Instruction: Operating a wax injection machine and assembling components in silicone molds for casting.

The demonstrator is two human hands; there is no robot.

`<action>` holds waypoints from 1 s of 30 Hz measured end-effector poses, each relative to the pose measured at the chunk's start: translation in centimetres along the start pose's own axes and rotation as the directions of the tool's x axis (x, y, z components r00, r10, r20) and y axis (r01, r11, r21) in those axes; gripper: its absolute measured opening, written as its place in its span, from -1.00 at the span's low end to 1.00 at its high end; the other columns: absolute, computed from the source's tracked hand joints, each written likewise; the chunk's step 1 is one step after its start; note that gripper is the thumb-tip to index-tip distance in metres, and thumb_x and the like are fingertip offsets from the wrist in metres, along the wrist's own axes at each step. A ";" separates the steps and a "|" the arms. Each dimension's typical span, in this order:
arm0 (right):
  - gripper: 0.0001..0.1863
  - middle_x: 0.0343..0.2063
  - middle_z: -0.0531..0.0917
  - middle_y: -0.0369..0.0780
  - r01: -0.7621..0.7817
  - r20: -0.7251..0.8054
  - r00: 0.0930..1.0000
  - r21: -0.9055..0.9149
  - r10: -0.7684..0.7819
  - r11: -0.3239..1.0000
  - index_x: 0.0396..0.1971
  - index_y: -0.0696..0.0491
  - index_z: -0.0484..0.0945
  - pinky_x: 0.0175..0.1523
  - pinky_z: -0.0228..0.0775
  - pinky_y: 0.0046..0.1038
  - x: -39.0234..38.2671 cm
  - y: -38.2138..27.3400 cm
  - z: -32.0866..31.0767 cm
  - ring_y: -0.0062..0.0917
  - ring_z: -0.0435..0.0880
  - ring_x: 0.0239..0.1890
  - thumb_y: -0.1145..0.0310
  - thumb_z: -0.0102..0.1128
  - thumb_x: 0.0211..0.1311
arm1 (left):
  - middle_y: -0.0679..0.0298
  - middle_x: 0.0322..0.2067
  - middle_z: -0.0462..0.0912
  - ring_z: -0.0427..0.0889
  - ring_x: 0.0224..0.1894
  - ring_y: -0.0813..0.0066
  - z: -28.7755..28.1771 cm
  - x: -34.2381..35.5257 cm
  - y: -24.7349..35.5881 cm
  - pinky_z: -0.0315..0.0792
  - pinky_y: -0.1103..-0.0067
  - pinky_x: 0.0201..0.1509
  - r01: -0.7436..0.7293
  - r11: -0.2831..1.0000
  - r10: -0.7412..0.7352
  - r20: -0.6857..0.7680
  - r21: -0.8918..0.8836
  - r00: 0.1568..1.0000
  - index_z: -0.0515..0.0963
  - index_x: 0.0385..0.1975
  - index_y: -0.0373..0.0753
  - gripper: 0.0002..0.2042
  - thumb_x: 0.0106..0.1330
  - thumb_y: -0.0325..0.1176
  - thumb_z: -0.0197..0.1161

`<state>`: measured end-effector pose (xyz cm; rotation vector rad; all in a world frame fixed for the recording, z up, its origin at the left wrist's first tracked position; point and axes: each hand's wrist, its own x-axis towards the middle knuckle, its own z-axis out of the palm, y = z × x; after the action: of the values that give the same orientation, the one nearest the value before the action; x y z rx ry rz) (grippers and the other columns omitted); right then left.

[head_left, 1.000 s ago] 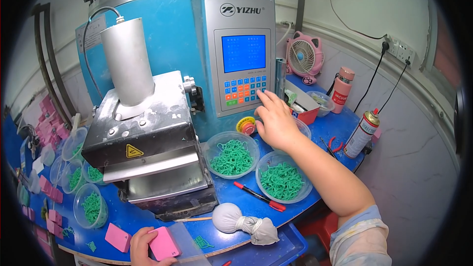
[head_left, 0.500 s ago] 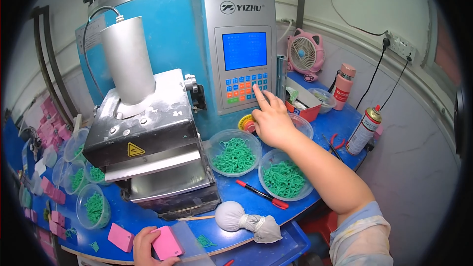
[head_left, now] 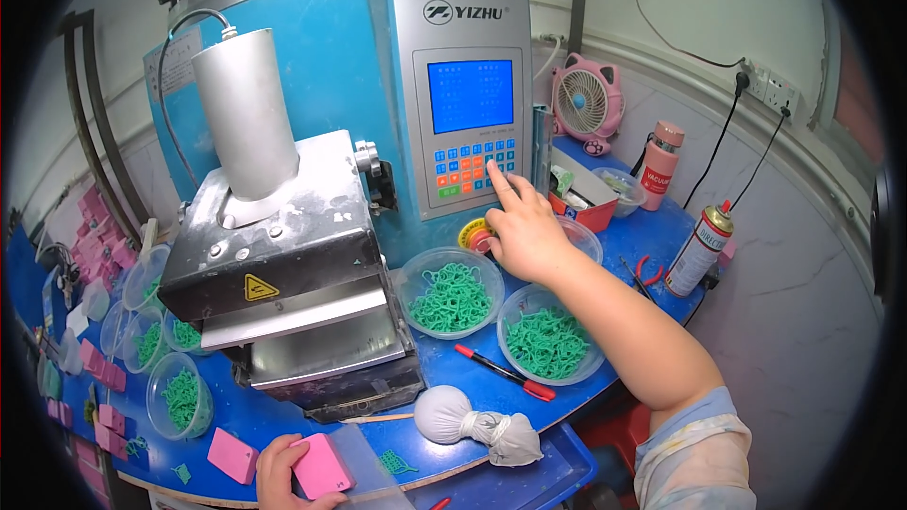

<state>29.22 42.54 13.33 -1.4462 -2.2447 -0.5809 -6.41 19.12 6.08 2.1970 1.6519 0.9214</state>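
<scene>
With its index finger stretched out, my right hand [head_left: 529, 236] touches the button keypad [head_left: 472, 170] of a blue machine that looks like a wax injector [head_left: 326, 66]. Its other fingers are partly spread and hold nothing. Above the keypad glows a blue screen [head_left: 470, 96]. At the lower edge my left hand [head_left: 279, 477] grips a pink rubber mould block [head_left: 323, 467]. A translucent sheet [head_left: 373, 472] lies against that block's right side. Another pink block [head_left: 232, 455] rests just left of this hand. A small green lattice piece [head_left: 397, 463] lies to the right of the sheet.
The silver clamp press [head_left: 274, 227] stands front left. Bowls of green wax strands [head_left: 452, 297] surround it. A marker [head_left: 505, 373], a tied white cloth pouch [head_left: 472, 420], pliers [head_left: 648, 272], a spray can [head_left: 699, 250], a pink bottle [head_left: 659, 165] and a pink fan [head_left: 586, 104] are on the blue table.
Almost nothing differs. The view has shifted very slightly, while my right index finger stays at the keypad and my left hand keeps its grip on the pink block.
</scene>
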 end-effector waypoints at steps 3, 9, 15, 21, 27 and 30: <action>-0.80 0.26 0.02 -0.01 -0.005 0.005 1.000 0.009 0.005 1.000 -0.48 0.15 0.55 0.20 0.07 -0.13 0.0 0.0 0.0 -0.10 0.14 0.21 0.38 0.21 -0.16 | 0.02 -0.01 0.40 0.33 0.07 0.08 0.0 0.1 0.1 0.18 0.34 0.16 -0.010 1.000 0.010 0.000 0.004 1.000 0.35 0.00 -0.29 -0.29 -0.16 -0.03 0.40; -0.78 0.26 0.03 -0.02 -0.007 0.008 1.000 0.046 0.006 0.999 -0.47 0.15 0.55 0.20 0.08 -0.12 -0.1 0.2 -0.1 -0.10 0.14 0.21 0.36 0.24 -0.17 | 0.02 -0.01 0.40 0.34 0.07 0.07 0.0 0.0 -0.1 0.18 0.33 0.16 -0.010 1.000 0.010 -0.002 0.004 1.000 0.35 0.00 -0.29 -0.28 -0.16 0.00 0.39; -0.78 0.20 0.15 0.03 0.042 -0.003 0.999 0.129 -0.042 0.991 -0.48 0.16 0.57 0.22 0.05 -0.18 -1.1 1.3 0.3 -0.15 0.16 0.22 0.35 0.24 -0.16 | 0.01 -0.01 0.40 0.33 0.07 0.07 0.0 0.1 0.1 0.18 0.33 0.16 -0.012 1.000 0.012 -0.008 0.008 1.000 0.36 -0.01 -0.29 -0.28 -0.16 0.02 0.39; -0.74 0.18 0.19 0.04 0.055 0.034 0.998 0.137 -0.060 0.989 -0.41 0.17 0.56 0.22 0.05 -0.20 -1.7 1.1 0.2 -0.17 0.17 0.21 0.34 0.24 -0.14 | 0.02 0.00 0.40 0.33 0.08 0.07 0.0 0.1 0.0 0.18 0.33 0.17 -0.020 1.000 0.020 -0.010 0.002 1.000 0.37 0.00 -0.30 -0.28 -0.18 -0.01 0.40; -0.73 0.16 0.22 0.03 0.088 -0.009 0.996 0.116 -0.088 0.989 -0.39 0.17 0.54 0.19 0.08 -0.22 -1.2 0.6 -0.1 -0.21 0.20 0.18 0.35 0.22 -0.13 | 0.03 0.00 0.40 0.33 0.08 0.08 0.1 0.0 -0.1 0.17 0.34 0.17 -0.015 1.000 0.015 -0.007 0.001 1.000 0.36 0.00 -0.29 -0.28 -0.18 -0.02 0.41; -0.73 0.16 0.22 0.02 0.110 0.008 0.994 0.049 -0.110 0.993 -0.38 0.17 0.54 0.18 0.10 -0.24 -1.0 0.4 -0.1 -0.23 0.21 0.17 0.35 0.21 -0.13 | 0.03 0.00 0.40 0.32 0.09 0.09 0.1 0.0 0.0 0.17 0.34 0.17 0.000 1.000 0.000 -0.001 -0.010 1.000 0.36 0.00 -0.29 -0.28 -0.17 -0.02 0.41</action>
<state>30.00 41.90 12.91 -1.3114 -2.3415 -0.5496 -6.39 19.16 6.03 2.1903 1.6441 0.9285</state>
